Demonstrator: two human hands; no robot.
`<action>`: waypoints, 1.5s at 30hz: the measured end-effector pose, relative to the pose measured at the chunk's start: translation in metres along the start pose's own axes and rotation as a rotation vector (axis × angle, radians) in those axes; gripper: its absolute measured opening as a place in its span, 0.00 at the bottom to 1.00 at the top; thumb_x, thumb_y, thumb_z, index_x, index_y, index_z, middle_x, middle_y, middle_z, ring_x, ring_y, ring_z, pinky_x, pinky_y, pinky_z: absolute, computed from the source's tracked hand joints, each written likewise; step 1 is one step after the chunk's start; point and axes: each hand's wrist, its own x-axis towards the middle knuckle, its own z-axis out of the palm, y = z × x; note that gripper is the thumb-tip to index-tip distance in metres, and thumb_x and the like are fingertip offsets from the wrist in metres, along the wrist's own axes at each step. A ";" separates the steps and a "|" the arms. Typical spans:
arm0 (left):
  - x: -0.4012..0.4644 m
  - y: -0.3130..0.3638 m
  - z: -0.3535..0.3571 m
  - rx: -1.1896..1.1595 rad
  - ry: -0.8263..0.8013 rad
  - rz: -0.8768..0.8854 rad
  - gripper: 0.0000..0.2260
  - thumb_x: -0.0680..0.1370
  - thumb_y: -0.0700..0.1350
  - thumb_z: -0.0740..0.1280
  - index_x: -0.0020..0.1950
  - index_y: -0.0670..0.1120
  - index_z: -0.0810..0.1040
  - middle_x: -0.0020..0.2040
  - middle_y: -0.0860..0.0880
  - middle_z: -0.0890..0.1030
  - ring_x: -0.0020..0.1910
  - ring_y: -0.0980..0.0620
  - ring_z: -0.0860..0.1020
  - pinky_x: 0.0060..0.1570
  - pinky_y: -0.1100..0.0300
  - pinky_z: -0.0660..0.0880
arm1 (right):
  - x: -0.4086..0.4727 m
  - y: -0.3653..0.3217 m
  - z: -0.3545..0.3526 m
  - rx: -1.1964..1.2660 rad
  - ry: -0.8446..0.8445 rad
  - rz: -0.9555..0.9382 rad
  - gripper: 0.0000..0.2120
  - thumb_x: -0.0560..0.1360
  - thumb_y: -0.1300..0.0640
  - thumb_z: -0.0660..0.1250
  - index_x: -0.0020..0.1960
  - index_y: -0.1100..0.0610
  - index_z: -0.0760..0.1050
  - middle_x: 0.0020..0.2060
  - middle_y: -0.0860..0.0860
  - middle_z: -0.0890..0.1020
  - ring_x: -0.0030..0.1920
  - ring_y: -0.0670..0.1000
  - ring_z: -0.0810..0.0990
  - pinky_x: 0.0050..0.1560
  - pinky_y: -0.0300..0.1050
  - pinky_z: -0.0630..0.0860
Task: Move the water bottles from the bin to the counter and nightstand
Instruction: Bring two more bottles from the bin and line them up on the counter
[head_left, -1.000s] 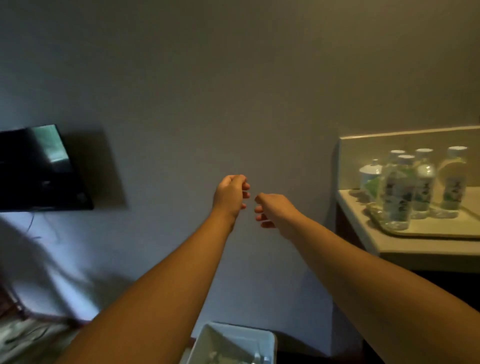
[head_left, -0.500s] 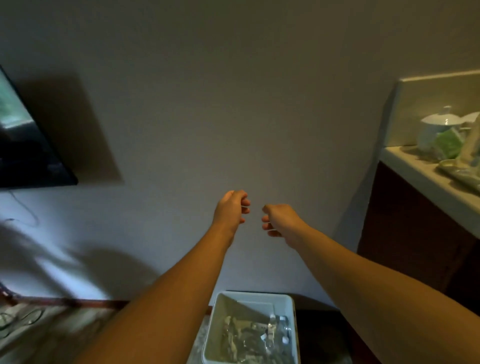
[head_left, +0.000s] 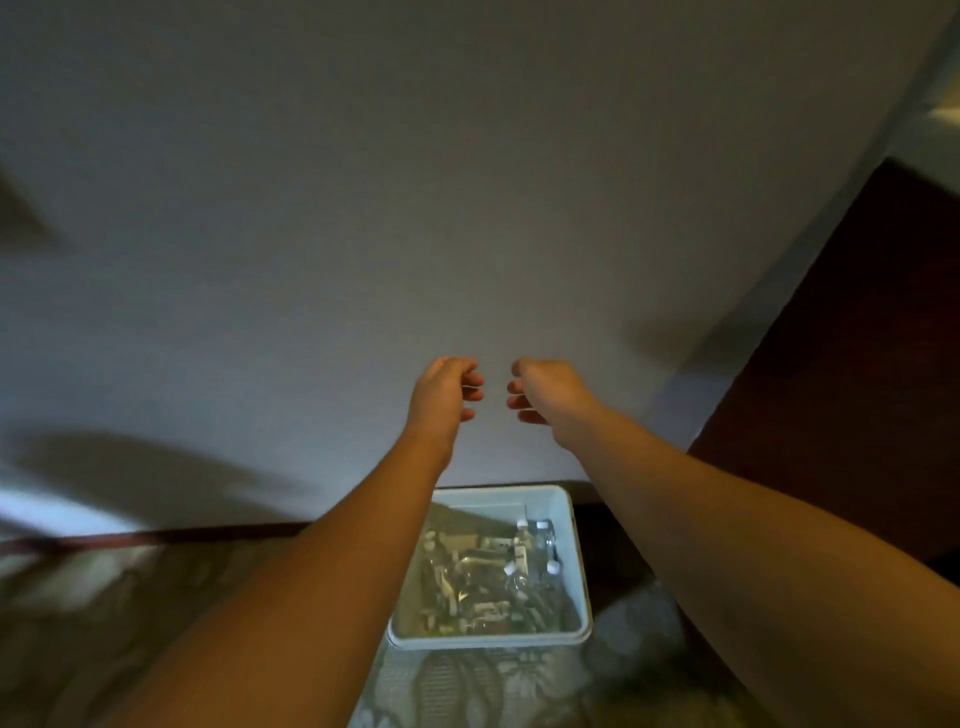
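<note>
Sitting on the patterned carpet against the base of the grey wall, the white plastic bin holds a loose heap of clear water bottles lying on their sides, a few white caps showing toward its right side. The dim light blurs how many there are. Both bare forearms stretch forward above the bin, well apart from it. The left hand and the right hand hang side by side in front of the wall, near each other but not touching, backs upward, fingers loosely curled inward toward each other; neither grips anything. A dark wooden cabinet side stands at the right, beside the bin.
</note>
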 end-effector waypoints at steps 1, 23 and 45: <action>0.010 -0.012 -0.001 -0.001 -0.009 -0.016 0.06 0.80 0.45 0.62 0.48 0.47 0.79 0.42 0.48 0.81 0.42 0.49 0.79 0.43 0.53 0.75 | 0.008 0.008 0.005 -0.005 0.015 0.004 0.09 0.81 0.54 0.61 0.44 0.54 0.74 0.44 0.54 0.82 0.40 0.51 0.81 0.41 0.46 0.79; 0.200 -0.626 -0.014 0.360 -0.227 -0.144 0.07 0.81 0.43 0.62 0.51 0.53 0.78 0.45 0.49 0.80 0.43 0.52 0.79 0.41 0.57 0.74 | 0.308 0.615 0.076 -0.623 -0.192 0.150 0.11 0.79 0.52 0.68 0.43 0.58 0.77 0.34 0.51 0.76 0.36 0.48 0.76 0.33 0.39 0.68; 0.184 -0.689 -0.041 1.187 -0.745 -0.691 0.26 0.72 0.61 0.75 0.56 0.41 0.79 0.44 0.47 0.83 0.30 0.55 0.80 0.27 0.62 0.75 | 0.313 0.645 0.087 -0.564 -0.280 0.103 0.17 0.67 0.60 0.79 0.52 0.55 0.76 0.44 0.50 0.80 0.42 0.46 0.79 0.42 0.40 0.78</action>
